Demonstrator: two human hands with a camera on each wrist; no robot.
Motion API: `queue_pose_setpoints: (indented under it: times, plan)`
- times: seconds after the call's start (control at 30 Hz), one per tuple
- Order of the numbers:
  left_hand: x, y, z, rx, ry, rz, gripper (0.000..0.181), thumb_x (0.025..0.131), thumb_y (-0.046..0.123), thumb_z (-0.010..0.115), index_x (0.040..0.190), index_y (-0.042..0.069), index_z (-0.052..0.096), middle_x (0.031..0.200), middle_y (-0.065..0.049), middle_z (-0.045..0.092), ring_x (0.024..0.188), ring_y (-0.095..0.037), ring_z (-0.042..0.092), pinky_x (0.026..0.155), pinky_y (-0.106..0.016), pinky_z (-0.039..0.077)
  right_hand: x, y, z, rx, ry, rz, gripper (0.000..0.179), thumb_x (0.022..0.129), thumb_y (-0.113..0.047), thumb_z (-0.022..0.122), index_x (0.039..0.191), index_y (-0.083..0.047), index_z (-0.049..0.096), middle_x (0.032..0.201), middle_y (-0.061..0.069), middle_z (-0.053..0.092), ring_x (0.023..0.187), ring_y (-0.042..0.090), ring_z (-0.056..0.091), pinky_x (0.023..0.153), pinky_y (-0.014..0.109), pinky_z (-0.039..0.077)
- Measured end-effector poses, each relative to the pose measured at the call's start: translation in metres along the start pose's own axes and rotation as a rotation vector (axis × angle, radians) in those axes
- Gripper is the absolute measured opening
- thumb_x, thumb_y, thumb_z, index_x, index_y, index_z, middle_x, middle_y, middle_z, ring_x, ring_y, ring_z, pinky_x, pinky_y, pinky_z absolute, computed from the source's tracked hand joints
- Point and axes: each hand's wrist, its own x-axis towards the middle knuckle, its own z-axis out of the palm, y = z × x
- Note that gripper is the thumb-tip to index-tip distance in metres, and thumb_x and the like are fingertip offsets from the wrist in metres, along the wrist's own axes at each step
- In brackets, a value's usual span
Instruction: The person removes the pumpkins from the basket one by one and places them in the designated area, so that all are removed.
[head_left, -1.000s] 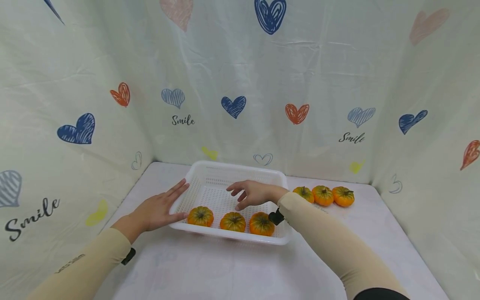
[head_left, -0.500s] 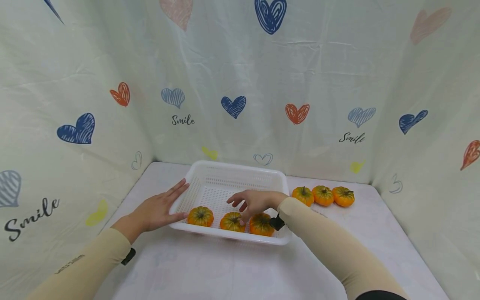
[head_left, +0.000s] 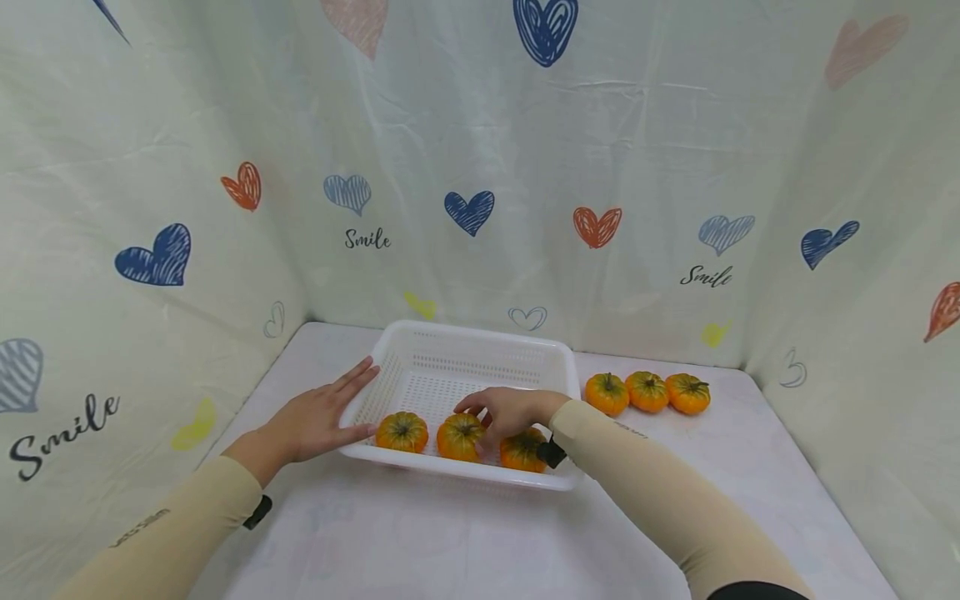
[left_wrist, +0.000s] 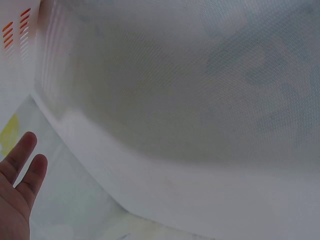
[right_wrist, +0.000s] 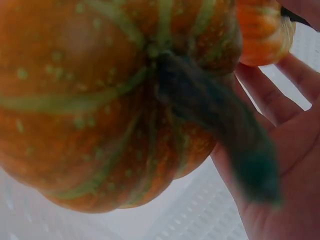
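A white perforated plastic basket (head_left: 461, 472) stands on the table with three small orange-and-green pumpkins in a row along its near side. My right hand (head_left: 513, 410) reaches in and grips the middle pumpkin (head_left: 457, 437), fingers on its far side and thumb on its right. The left pumpkin (head_left: 402, 432) and the right pumpkin (head_left: 517, 454), partly under my wrist, rest on either side. In the right wrist view the right pumpkin (right_wrist: 85, 115) looms close, and the gripped one (right_wrist: 262, 32) sits by my fingers. My left hand (head_left: 315, 423) lies with straight fingers against the basket's left rim.
Three more pumpkins (head_left: 647, 392) stand in a row on the white-covered table (head_left: 480, 542), right of the basket. A curtain (head_left: 405, 125) printed with hearts closes off the back and both sides, close behind the basket.
My right hand has lowered from above the basket onto the middle pumpkin and taken hold of it; that pumpkin has shifted slightly left and up in view. My left hand has stayed put.
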Motion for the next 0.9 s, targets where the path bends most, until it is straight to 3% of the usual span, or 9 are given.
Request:
queue_pose_setpoints:
  times: [0.43, 0.67, 0.9]
  plan:
    - [0.001, 0.000, 0.001, 0.009, -0.002, -0.004, 0.090, 0.092, 0.064, 0.054, 0.160, 0.016, 0.022, 0.166, -0.006, 0.014, 0.131, -0.041, 0.048, 0.099, -0.063, 0.043, 0.007, 0.005, -0.001, -0.017, 0.107, 0.030, 0.068, 0.086, -0.029, 0.079, 0.147, -0.024, 0.048, 0.133, 0.003, 0.055, 0.114, 0.019, 0.053, 0.105, 0.042, 0.043]
    - [0.000, 0.001, 0.000, 0.013, 0.000, -0.003, 0.089, 0.092, 0.064, 0.053, 0.160, 0.015, 0.022, 0.166, -0.006, 0.013, 0.130, -0.042, 0.049, 0.099, -0.064, 0.042, 0.009, 0.006, 0.000, -0.012, 0.098, 0.004, 0.080, 0.084, -0.025, 0.082, 0.153, -0.020, 0.040, 0.142, 0.008, 0.050, 0.111, 0.019, 0.057, 0.106, 0.041, 0.043]
    - [0.000, 0.002, -0.001, 0.012, -0.004, -0.006, 0.089, 0.092, 0.063, 0.053, 0.160, 0.015, 0.022, 0.166, -0.005, 0.013, 0.131, -0.042, 0.049, 0.099, -0.063, 0.042, 0.012, 0.009, 0.003, -0.016, 0.099, 0.008, 0.079, 0.083, -0.023, 0.083, 0.151, -0.026, 0.042, 0.142, 0.005, 0.049, 0.108, 0.016, 0.057, 0.104, 0.038, 0.044]
